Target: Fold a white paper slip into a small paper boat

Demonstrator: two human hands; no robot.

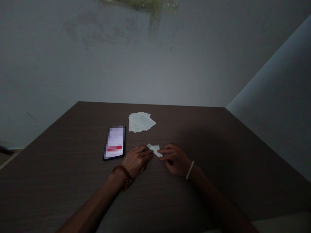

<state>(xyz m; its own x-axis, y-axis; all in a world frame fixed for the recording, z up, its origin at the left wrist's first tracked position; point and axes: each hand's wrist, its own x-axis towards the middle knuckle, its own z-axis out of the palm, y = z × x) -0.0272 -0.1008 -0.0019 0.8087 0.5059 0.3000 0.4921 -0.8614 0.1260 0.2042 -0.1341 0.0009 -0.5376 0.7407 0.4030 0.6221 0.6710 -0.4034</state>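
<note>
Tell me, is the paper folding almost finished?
Hard to say. One small paper piece is in hand, pressed on the table by the left hand and right hand. Whether the stack of sheets behind, beside the phone, is done or waiting, I cannot tell.

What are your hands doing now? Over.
Both hands, left hand and right hand, pinching small paper slip on table. Phone, paper stack beyond. Nothing blocking.
</note>
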